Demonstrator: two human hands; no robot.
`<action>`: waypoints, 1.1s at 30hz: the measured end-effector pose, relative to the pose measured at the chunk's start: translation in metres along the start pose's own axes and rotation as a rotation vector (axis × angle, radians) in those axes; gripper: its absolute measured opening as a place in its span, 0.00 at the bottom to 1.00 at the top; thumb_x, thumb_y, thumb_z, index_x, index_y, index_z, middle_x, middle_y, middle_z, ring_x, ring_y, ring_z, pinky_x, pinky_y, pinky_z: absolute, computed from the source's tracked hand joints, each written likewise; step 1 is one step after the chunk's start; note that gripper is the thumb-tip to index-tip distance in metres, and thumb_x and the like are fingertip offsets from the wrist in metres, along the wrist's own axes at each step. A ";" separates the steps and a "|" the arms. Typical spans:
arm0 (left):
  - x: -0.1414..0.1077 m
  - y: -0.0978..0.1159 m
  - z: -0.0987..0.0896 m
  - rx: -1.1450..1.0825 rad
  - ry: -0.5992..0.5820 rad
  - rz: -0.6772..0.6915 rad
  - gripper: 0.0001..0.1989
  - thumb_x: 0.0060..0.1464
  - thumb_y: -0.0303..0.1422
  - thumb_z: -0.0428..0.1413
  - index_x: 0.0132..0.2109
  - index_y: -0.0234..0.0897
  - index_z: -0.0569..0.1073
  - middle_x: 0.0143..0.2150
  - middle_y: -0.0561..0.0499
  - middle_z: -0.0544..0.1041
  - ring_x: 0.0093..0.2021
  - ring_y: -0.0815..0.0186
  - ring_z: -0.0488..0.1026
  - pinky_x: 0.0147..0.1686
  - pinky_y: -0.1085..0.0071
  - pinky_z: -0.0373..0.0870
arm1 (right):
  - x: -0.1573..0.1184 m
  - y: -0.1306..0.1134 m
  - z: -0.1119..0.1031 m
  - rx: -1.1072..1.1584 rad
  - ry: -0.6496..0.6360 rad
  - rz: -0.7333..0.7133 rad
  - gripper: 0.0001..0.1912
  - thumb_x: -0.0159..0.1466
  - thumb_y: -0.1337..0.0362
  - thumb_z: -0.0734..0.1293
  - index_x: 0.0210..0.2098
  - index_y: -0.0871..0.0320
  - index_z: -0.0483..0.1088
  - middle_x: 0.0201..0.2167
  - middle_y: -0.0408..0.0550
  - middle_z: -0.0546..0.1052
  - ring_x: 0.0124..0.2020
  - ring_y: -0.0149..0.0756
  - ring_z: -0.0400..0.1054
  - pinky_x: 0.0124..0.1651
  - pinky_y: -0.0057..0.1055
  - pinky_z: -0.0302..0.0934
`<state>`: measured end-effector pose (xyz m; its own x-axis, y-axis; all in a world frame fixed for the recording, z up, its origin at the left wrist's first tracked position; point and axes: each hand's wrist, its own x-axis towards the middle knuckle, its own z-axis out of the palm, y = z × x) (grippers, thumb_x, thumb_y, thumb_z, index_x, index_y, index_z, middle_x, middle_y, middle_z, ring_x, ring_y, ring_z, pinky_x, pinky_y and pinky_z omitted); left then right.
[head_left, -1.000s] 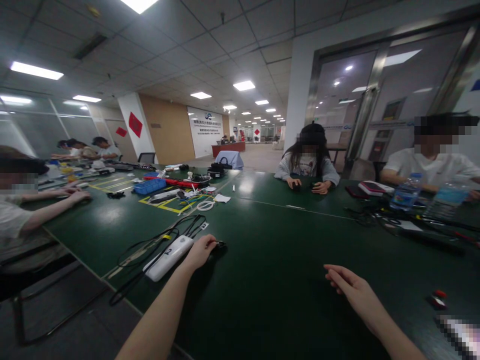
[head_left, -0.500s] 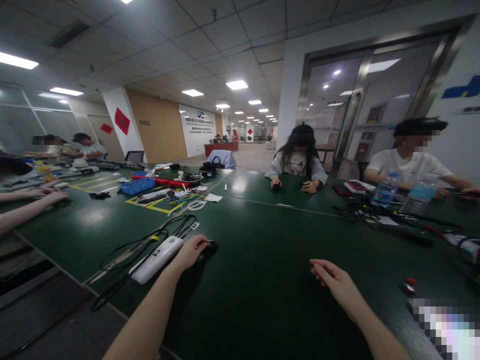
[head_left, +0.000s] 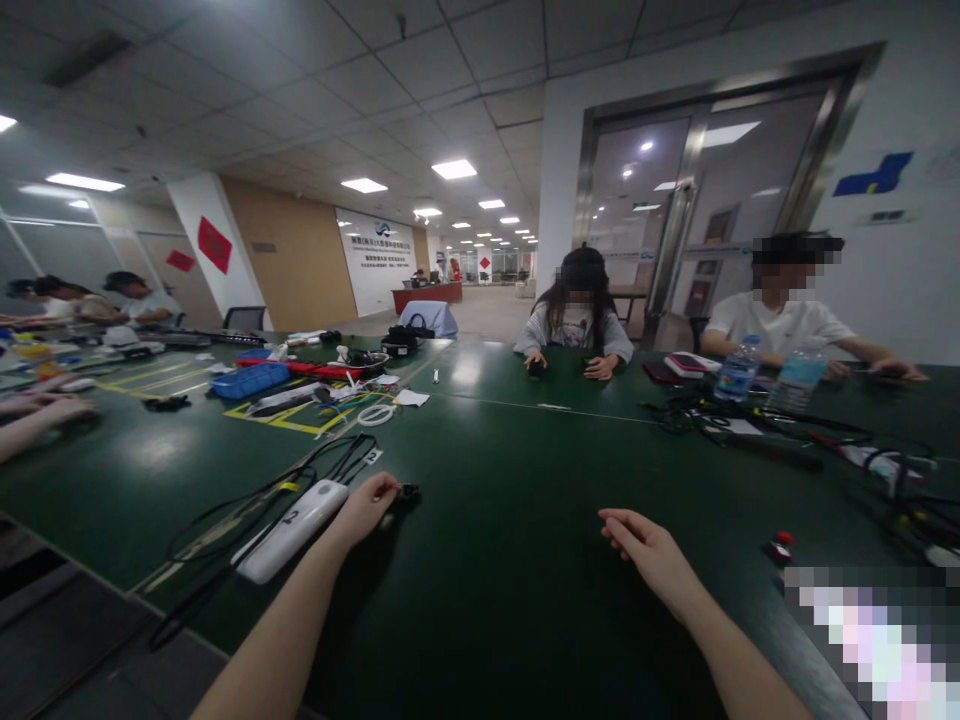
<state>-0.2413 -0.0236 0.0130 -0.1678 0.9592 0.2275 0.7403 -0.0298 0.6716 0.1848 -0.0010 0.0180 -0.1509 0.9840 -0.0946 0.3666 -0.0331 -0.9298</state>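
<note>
My left hand [head_left: 366,512] is over the green table with its fingers closed on a small dark object [head_left: 408,492]. The object juts out past the fingertips, low at the table top, and is too small to make out. A white power strip [head_left: 289,535] marked "2" lies just left of that hand and wrist. Across the table to the right, my right hand [head_left: 646,550] is held with thumb and fingers drawn together. Whatever lies within those fingers, if anything, is hidden.
Black cables [head_left: 225,505] run beside the power strip. A blue tray [head_left: 250,380] and loose wires lie farther left. Two water bottles [head_left: 739,368] stand at right behind tangled cables. A small red-topped item [head_left: 781,545] lies right of my right hand. Several people sit around the table.
The view has turned slightly right, so the scene sits farther left. Both hands keep nearly the same pose, the left still closed on the small dark object.
</note>
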 end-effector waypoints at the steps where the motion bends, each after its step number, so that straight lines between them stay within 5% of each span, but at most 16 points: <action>1: 0.000 0.001 -0.001 0.001 -0.003 -0.005 0.11 0.45 0.40 0.46 0.30 0.37 0.66 0.30 0.52 0.72 0.34 0.65 0.69 0.37 0.70 0.64 | 0.000 -0.001 0.000 -0.001 0.000 -0.006 0.20 0.54 0.54 0.60 0.43 0.56 0.68 0.34 0.48 0.73 0.34 0.36 0.66 0.36 0.32 0.60; 20: -0.008 0.008 -0.001 -0.047 -0.005 -0.045 0.17 0.43 0.43 0.49 0.36 0.36 0.69 0.36 0.48 0.73 0.39 0.61 0.69 0.41 0.65 0.65 | -0.004 -0.005 0.000 -0.005 -0.020 0.002 0.18 0.56 0.56 0.58 0.43 0.55 0.67 0.35 0.47 0.72 0.35 0.35 0.66 0.37 0.32 0.61; 26: -0.006 -0.002 0.009 -0.065 -0.074 0.017 0.18 0.41 0.32 0.50 0.43 0.35 0.65 0.42 0.46 0.71 0.44 0.61 0.68 0.43 0.65 0.64 | -0.003 -0.004 0.001 0.002 -0.037 -0.036 0.18 0.57 0.56 0.58 0.43 0.56 0.67 0.34 0.47 0.72 0.34 0.35 0.66 0.36 0.32 0.60; 33: 0.000 0.045 0.034 0.031 -0.165 0.015 0.22 0.42 0.26 0.48 0.48 0.35 0.62 0.41 0.47 0.70 0.42 0.64 0.68 0.44 0.67 0.63 | -0.002 -0.002 0.003 0.001 -0.030 -0.056 0.17 0.57 0.56 0.58 0.42 0.57 0.67 0.34 0.47 0.72 0.34 0.35 0.65 0.37 0.33 0.60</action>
<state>-0.1854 -0.0153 0.0194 -0.0493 0.9919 0.1167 0.7620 -0.0382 0.6464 0.1822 -0.0038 0.0190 -0.1985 0.9787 -0.0528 0.3562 0.0219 -0.9342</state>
